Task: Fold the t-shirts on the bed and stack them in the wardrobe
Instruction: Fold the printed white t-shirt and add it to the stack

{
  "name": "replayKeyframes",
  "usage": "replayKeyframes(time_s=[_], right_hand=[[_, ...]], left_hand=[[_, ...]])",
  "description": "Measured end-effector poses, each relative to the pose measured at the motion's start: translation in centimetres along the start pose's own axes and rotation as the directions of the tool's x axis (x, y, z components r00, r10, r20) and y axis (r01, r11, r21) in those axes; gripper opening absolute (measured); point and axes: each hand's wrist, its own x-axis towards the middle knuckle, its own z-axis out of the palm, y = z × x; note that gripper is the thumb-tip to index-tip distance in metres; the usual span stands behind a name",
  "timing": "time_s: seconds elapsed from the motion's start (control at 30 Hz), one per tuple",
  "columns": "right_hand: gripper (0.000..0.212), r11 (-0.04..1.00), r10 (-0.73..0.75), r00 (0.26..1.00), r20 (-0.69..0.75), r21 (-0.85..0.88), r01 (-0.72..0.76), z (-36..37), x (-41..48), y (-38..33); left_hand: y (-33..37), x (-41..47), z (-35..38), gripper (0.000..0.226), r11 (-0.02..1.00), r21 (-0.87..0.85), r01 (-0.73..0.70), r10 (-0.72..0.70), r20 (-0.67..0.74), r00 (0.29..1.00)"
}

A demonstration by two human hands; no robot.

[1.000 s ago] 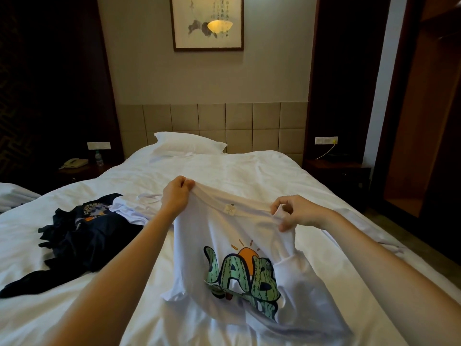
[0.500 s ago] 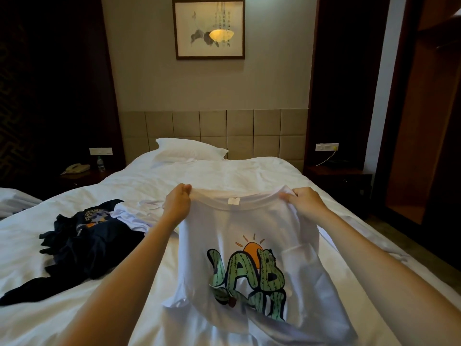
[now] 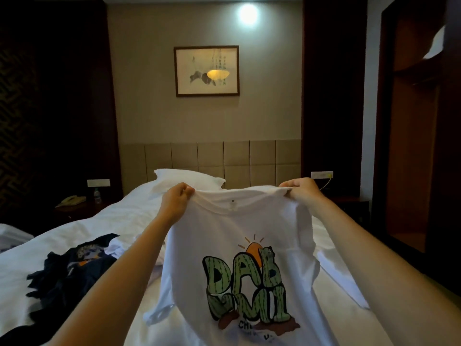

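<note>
Shirt: the white t-shirt (image 3: 237, 233) hangs in the centre of the frame, above the bed (image 3: 124, 216).
Fingers: the left hand (image 3: 178, 198) and the right hand (image 3: 300, 189) each pinch a shoulder.
Change: it is now lifted higher and spread wider.
Meaning: probably ready to lay flat and fold.

White bed (image 3: 82, 233) with a pillow (image 3: 185, 181) at its head and a dark t-shirt heap (image 3: 67, 278) on the left.

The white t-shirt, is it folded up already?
No, the left hand and right hand hold the white t-shirt up, spread open by its shoulders, over the bed.
</note>
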Motion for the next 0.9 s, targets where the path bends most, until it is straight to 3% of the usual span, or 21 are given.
replayKeyframes(time_s=[0.17,0.37,0.6,0.77,0.83,0.9], right_hand=[[0.029,0.996,-0.072,0.988,0.134,-0.050,0.079,-2.5,-0.2,-3.2],[0.059,0.995,-0.081,0.993,-0.085,0.046,0.085,-2.9,0.2,-6.7],[0.038,0.980,-0.159,0.947,-0.280,0.070,0.185,-4.9,0.4,-10.8],[0.038,0.916,-0.333,0.871,-0.360,0.096,0.390,-7.2,-0.1,-16.0],[0.042,0.910,-0.357,0.881,-0.310,0.097,0.403,-7.7,0.1,-16.0],[0.041,0.941,-0.305,0.911,-0.279,0.058,0.333,-7.7,0.1,-14.3]], left_hand=[[2.1,1.7,-2.0,0.021,0.999,0.006,-0.041,0.042,-0.092,0.995],[6.5,3.2,-3.8,0.032,0.988,0.085,-0.127,0.138,-0.140,0.981],[11.9,5.2,-6.5,0.023,0.967,0.133,-0.217,0.234,-0.132,0.963],[17.6,6.2,-10.1,0.029,0.923,-0.068,-0.378,0.345,-0.288,0.893],[18.1,5.7,-10.7,0.032,0.906,-0.224,-0.359,0.323,-0.181,0.929],[16.6,4.9,-10.5,0.030,0.957,-0.186,-0.223,0.246,0.110,0.963]])
